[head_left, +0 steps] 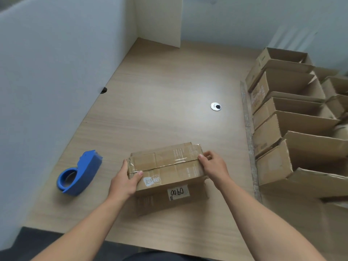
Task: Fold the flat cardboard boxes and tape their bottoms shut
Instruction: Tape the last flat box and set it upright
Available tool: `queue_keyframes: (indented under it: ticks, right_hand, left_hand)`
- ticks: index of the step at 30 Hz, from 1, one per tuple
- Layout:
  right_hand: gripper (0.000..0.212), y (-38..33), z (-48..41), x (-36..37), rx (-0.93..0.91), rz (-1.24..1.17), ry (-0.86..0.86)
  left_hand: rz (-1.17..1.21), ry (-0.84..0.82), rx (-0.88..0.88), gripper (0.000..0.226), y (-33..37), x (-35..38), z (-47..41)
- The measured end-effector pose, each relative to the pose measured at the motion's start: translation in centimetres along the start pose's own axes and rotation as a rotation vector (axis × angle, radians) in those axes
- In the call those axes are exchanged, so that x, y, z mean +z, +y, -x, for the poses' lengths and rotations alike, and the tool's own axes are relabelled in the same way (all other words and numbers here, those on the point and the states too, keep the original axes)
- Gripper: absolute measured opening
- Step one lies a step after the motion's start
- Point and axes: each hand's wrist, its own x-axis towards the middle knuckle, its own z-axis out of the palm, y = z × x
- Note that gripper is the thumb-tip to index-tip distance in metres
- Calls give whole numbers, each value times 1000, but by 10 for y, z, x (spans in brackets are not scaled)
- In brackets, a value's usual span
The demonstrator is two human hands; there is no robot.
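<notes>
Head view, looking down: a person is standing at a pale, wood-grain tabletop (160,100) and holding a small brown cardboard box (169,171) near its front edge, between two bare forearms. The box is rectangular, creased and scuffed, and is resting on the tabletop with its closed flaps facing up. A glossy strip of clear tape (175,162) is running along the seam where the two flaps meet and is wrinkling at the left end. The left grip (125,180) is clasping the box's left end, with the thumb lying on top by the seam and the fingers wrapping round the side. The right grip (213,164) is curling over the upper right corner, fingertips pressing on the top edge. A white printed logo (151,180) is showing on the near flap, and a white paper label (178,192) with handwritten digits is sticking to the front wall below it. To the left, well apart from the box, a blue plastic tape dispenser (80,173) with a round ring and a curved hood is lying on the tabletop. Farther back a small round metal grommet (216,106) is sitting flush in the surface. Along the right side a row of open cardboard boxes (293,117) is standing with flaps up. Smooth white partition panels (56,72) are enclosing the left and far sides.
</notes>
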Motion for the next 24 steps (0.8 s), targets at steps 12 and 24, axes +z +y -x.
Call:
queue_keyframes:
  ticks: [12,24]
  right_hand:
    - [47,7,6,-5,-108,-309,-83]
    - [40,-33,9,-58,-68,-621,-215]
  left_hand:
    - [498,108,-52,52,23,1,8]
    - [368,334,273,76,70,-15,21]
